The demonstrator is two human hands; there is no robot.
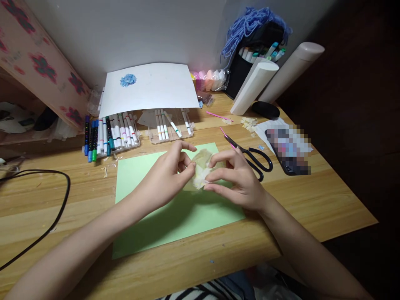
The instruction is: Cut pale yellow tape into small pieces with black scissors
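Observation:
Between my two hands, over the sheet of green paper (150, 233), is a crumpled piece of thin pale yellow paper (201, 168). My left hand (175, 168) pinches its left edge between thumb and curled fingers. From the other side, my right hand (236, 177) grips the piece with its thumb and fingertips. Just beyond my right hand lie black-handled scissors (261, 160), their blades pointing up and left. Part of the green sheet is hidden under my hands and left forearm.
A white sheet with a blue patch (153, 89) leans over the cases of markers (121, 133). Torn yellowish scraps (249, 123) and a phone (287, 152) lie at right. Behind stand two white cylinders (254, 87) and a black pen holder (239, 73). A black cable (67, 196) curves along the left.

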